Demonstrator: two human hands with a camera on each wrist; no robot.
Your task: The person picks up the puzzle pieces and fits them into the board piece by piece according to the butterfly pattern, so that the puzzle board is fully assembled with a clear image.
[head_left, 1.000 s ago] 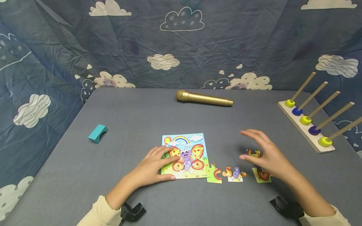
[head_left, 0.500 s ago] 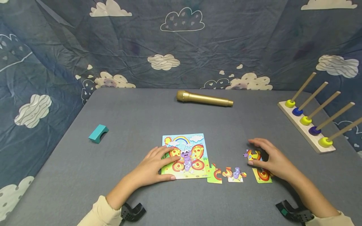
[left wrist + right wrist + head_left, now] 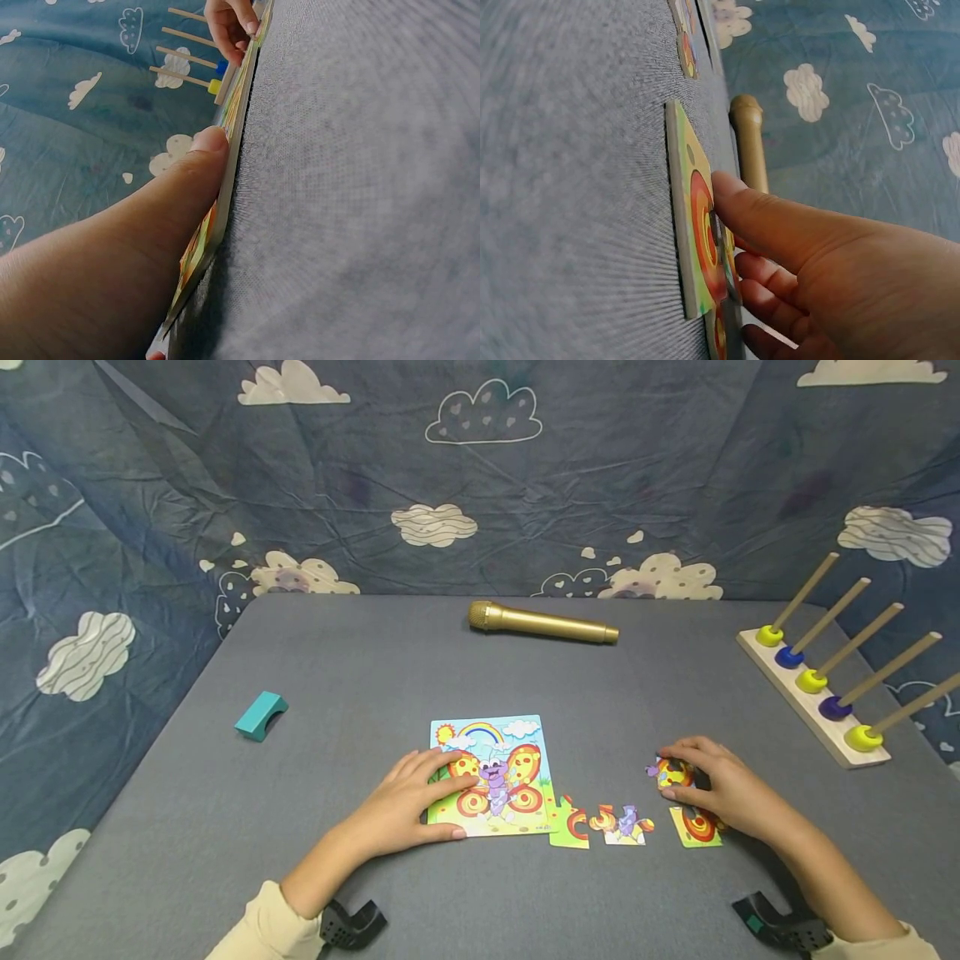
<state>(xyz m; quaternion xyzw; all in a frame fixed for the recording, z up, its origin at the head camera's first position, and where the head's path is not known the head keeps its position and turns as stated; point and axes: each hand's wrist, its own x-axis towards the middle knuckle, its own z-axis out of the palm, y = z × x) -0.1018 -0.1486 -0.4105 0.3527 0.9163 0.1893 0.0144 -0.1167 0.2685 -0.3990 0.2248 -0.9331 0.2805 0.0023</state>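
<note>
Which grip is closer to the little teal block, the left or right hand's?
Left. The left grip rests on the butterfly picture, to the right of the teal block and closer to the person. The right grip is much farther right, at a puzzle piece.

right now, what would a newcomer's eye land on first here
Probably the bright butterfly board near the middle of the gray table, with the left hand resting on its left side. Right of the board, the right hand has a loose puzzle piece in its grip. A gold microphone lies farther back.
</note>
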